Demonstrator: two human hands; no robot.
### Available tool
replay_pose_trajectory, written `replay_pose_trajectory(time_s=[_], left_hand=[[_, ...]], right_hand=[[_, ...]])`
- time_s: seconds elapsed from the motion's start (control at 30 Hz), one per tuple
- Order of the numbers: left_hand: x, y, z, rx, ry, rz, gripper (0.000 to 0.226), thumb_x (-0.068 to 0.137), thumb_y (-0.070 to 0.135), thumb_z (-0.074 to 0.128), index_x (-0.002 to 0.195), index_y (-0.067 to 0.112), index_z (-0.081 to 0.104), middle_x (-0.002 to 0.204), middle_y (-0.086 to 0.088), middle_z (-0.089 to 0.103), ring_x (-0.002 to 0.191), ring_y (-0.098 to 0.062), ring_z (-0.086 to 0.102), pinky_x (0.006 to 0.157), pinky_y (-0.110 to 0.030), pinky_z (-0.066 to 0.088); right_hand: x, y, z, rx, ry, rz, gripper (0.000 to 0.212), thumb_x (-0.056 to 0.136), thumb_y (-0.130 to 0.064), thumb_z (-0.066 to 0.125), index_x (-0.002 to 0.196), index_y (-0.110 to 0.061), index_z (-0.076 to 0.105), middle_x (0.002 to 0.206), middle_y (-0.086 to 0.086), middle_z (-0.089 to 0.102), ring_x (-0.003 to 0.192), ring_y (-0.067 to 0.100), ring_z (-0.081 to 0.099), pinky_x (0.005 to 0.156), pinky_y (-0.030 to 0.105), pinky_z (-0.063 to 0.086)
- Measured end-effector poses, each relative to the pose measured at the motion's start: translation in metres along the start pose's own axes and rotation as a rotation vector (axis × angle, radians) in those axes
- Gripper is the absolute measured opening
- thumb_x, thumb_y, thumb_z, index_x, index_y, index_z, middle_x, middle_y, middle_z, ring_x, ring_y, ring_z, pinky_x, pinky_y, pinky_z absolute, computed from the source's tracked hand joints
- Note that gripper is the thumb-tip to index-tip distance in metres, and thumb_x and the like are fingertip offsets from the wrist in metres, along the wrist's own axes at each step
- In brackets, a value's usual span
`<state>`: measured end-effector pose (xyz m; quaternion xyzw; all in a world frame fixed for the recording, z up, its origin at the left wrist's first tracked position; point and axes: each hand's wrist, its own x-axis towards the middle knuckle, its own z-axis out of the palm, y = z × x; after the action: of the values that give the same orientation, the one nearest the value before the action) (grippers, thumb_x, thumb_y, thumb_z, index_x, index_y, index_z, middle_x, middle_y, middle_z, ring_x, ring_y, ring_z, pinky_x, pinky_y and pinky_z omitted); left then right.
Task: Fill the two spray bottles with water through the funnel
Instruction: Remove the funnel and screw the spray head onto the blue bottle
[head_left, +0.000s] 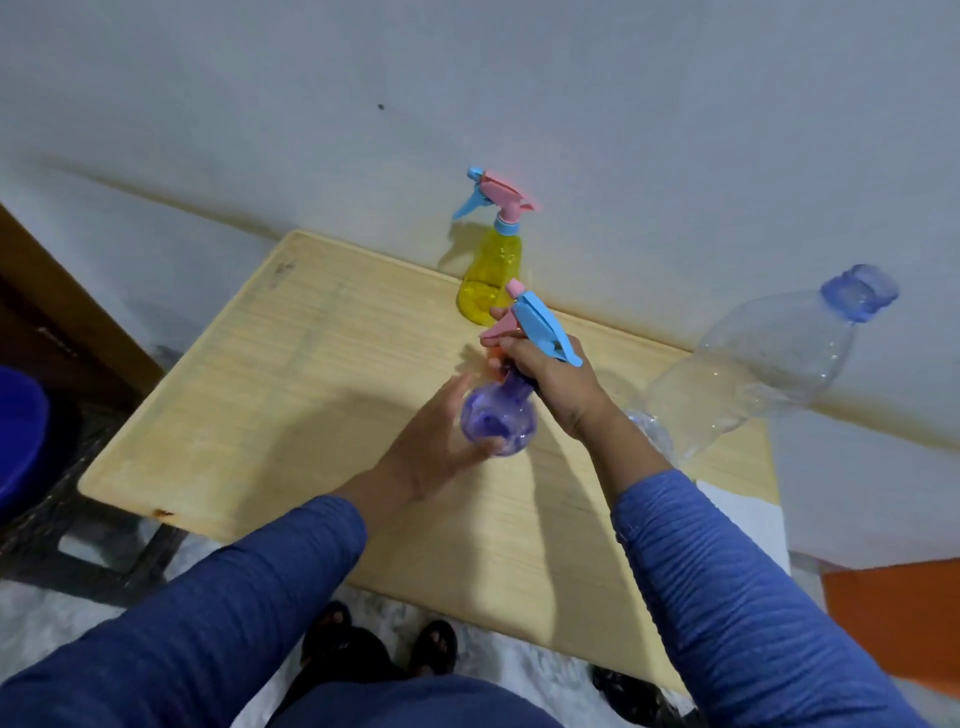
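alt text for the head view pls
A person's right hand grips the neck of a purple spray bottle over a wooden table while the left hand cups its body. A yellow spray bottle stands behind; a clear plastic bottle stands right.

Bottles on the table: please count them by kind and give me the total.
Spray bottles: 2, the purple spray bottle gripped by the right hand and steadied by the left hand, and the yellow spray bottle by the wall.
Clear plastic bottles: 1, the large clear bottle.
Total: 3
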<state>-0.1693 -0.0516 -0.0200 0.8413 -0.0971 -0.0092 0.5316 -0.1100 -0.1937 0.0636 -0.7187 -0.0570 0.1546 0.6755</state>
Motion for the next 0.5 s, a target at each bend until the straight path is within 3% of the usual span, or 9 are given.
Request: replay_pose_trajectory(time_s=[0.07, 0.13, 0.23, 0.3, 0.37, 0.43, 0.5], left_hand=[[0.008, 0.008, 0.001, -0.067, 0.020, 0.014, 0.058, 0.075, 0.034, 0.077, 0.122, 0.022, 0.046, 0.110, 0.013, 0.058, 0.099, -0.001, 0.056, 0.081, -0.015, 0.042], [0.011, 0.014, 0.001, -0.082, 0.076, 0.030, 0.057, 0.070, 0.038, 0.075, 0.118, 0.027, 0.045, 0.105, 0.019, 0.056, 0.094, 0.003, 0.055, 0.080, -0.011, 0.041], [0.015, 0.020, 0.002, -0.038, 0.137, -0.019, 0.082, 0.059, 0.056, 0.063, 0.131, 0.023, 0.041, 0.113, 0.020, 0.049, 0.100, 0.006, 0.047, 0.087, -0.004, 0.036], [0.021, 0.017, 0.002, -0.012, 0.163, -0.055, 0.093, 0.057, 0.060, 0.062, 0.135, 0.014, 0.041, 0.122, 0.008, 0.051, 0.110, -0.004, 0.050, 0.095, -0.017, 0.040], [0.025, 0.015, -0.001, -0.007, 0.192, -0.071, 0.092, 0.058, 0.060, 0.062, 0.135, 0.014, 0.042, 0.123, 0.007, 0.052, 0.112, -0.008, 0.052, 0.095, -0.019, 0.041], [0.028, 0.017, -0.007, -0.021, 0.237, -0.091, 0.091, 0.057, 0.058, 0.061, 0.135, 0.014, 0.042, 0.117, 0.018, 0.050, 0.107, 0.002, 0.048, 0.089, -0.005, 0.035], [0.031, 0.018, -0.013, -0.037, 0.301, -0.115, 0.089, 0.057, 0.057, 0.060, 0.133, 0.015, 0.043, 0.109, 0.028, 0.046, 0.100, 0.010, 0.043, 0.081, 0.004, 0.029]], right_hand=[[0.001, -0.007, 0.001, 0.015, 0.003, -0.029, 0.019, 0.085, -0.007, 0.061, 0.102, -0.007, 0.069, 0.101, 0.000, 0.068, 0.071, 0.017, 0.060, 0.077, 0.032, 0.050], [0.000, -0.015, 0.001, 0.028, 0.020, -0.043, 0.017, 0.085, -0.006, 0.062, 0.101, -0.003, 0.068, 0.109, -0.002, 0.068, 0.073, 0.016, 0.062, 0.078, 0.032, 0.051], [0.002, -0.018, -0.001, -0.023, 0.042, -0.088, 0.010, 0.085, -0.014, 0.065, 0.093, -0.015, 0.071, 0.094, -0.002, 0.069, 0.078, 0.013, 0.062, 0.082, 0.036, 0.052], [0.004, -0.016, -0.002, -0.077, 0.080, -0.106, 0.008, 0.083, -0.018, 0.069, 0.092, -0.017, 0.069, 0.083, -0.008, 0.066, 0.072, 0.005, 0.058, 0.075, 0.028, 0.050], [0.007, -0.010, 0.000, -0.116, 0.114, -0.122, 0.019, 0.080, -0.020, 0.073, 0.097, -0.018, 0.064, 0.086, -0.008, 0.065, 0.075, 0.002, 0.060, 0.076, 0.023, 0.051], [0.013, 0.002, 0.002, -0.207, 0.136, -0.145, 0.036, 0.077, -0.026, 0.075, 0.109, -0.017, 0.061, 0.104, -0.006, 0.065, 0.094, 0.008, 0.061, 0.087, 0.022, 0.048], [0.017, 0.011, 0.006, -0.324, 0.145, -0.164, 0.051, 0.078, -0.032, 0.072, 0.123, -0.018, 0.054, 0.120, -0.004, 0.062, 0.106, 0.009, 0.057, 0.087, 0.010, 0.042]])
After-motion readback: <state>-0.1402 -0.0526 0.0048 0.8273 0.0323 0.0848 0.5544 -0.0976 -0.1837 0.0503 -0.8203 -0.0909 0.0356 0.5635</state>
